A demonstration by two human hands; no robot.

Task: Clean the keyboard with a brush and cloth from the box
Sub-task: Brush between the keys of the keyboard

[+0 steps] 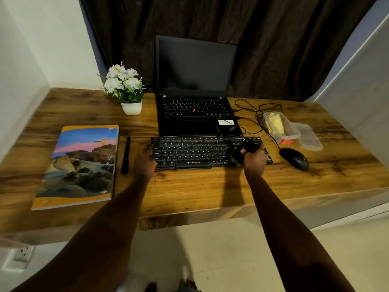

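Keyboard (189, 152) and everything else we see rest on our wooden desk (189, 192), the largest thing in view. At the back stands the open laptop (195, 81), its screen dark, before a brown curtain. To the left lies a notebook (80, 165) with a landscape cover. The black keyboard lies just in front of the laptop, near the desk's front edge. A potted plant (124, 85) with white flowers stands left of the laptop. To the right a clear plastic box (294, 133) holds a yellow cloth (274, 124), and its lid (309, 138) lies just beside it. A black mouse (294, 159) sits near the keyboard's right end. A black pen (125, 154) lies between notebook and keyboard. Our left hand (145, 163) grips the keyboard's left end, fingers curled over its edge. Our right hand (253, 163) is closed round a dark, blurred brush (244, 148) over the right-hand keys.
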